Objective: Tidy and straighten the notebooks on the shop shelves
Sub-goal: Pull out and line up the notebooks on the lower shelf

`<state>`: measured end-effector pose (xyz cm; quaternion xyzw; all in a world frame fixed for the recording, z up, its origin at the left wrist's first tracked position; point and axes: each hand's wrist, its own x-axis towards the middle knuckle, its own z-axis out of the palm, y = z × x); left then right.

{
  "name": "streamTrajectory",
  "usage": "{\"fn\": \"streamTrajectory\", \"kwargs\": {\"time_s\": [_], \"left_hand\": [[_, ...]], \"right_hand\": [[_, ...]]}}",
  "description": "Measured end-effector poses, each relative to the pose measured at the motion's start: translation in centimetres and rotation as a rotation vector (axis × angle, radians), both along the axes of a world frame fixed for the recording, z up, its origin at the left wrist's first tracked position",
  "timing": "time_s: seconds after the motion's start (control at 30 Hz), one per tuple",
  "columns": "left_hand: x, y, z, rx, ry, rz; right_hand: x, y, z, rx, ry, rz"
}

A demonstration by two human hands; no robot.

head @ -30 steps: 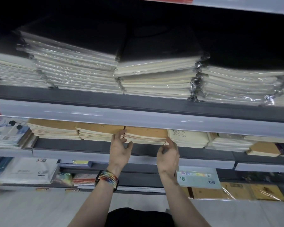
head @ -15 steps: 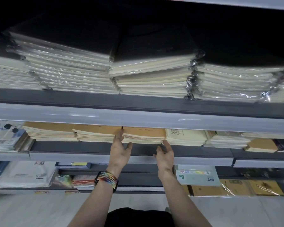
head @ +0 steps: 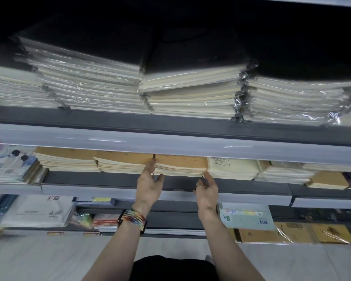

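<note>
Flanking the kraft-cover notebook stack (head: 180, 164), your two hands sit at its front corners. Location: middle shelf (head: 109, 178), third brown stack from the left, its top partly hidden under the pale price rail (head: 170, 141) of the shelf above.

Left hand (head: 149, 184): fingers straight and spread, tips against the stack's left edge, at the seam with the neighbouring kraft stack (head: 122, 163); nothing gripped. A rainbow woven wristband (head: 133, 218) sits on that wrist.

Right hand (head: 208, 191): fingers loose and apart, one fingertip touching the stack's lower right corner, just beside the cream-cover stack (head: 233, 167); nothing gripped.

Same shelf, outward: a further kraft stack (head: 65, 159) at left, then printed booklets (head: 8, 165) at the far left; pale stacks (head: 284, 173) at right, with one small kraft stack (head: 328, 180) sitting forward of them.

Upper shelf (head: 170, 124): several tall piles of plastic-wrapped notebooks (head: 190, 96), dark covers on top, edges uneven.

Lower shelf (head: 170, 220): white packets (head: 37, 209) at left, a tilted "8K" label card (head: 245, 216) near your right wrist, wrapped brown packs (head: 292, 234) at right.
</note>
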<state>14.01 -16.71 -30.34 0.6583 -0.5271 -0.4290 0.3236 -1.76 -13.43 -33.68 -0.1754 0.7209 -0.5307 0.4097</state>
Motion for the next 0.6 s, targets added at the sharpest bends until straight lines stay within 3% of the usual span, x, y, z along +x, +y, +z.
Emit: {"fn": "streamTrajectory", "kwargs": {"time_s": [0.17, 0.27, 0.4, 0.6], "left_hand": [[0.1, 0.4, -1.1, 0.03, 0.063, 0.149], [0.0, 0.7, -1.9, 0.107, 0.155, 0.182], [-0.3, 0.8, -2.3, 0.131, 0.156, 0.134], [-0.2, 1.3, -1.9, 0.083, 0.122, 0.084]], "right_hand": [[0.3, 0.3, 1.7, -0.01, 0.264, -0.066], [0.6, 0.0, 2.9, -0.131, 0.391, -0.028], [1.1, -1.9, 4.2, -0.263, 0.623, 0.287], [1.8, -5.0, 5.5, -0.101, 0.875, 0.753]]}}
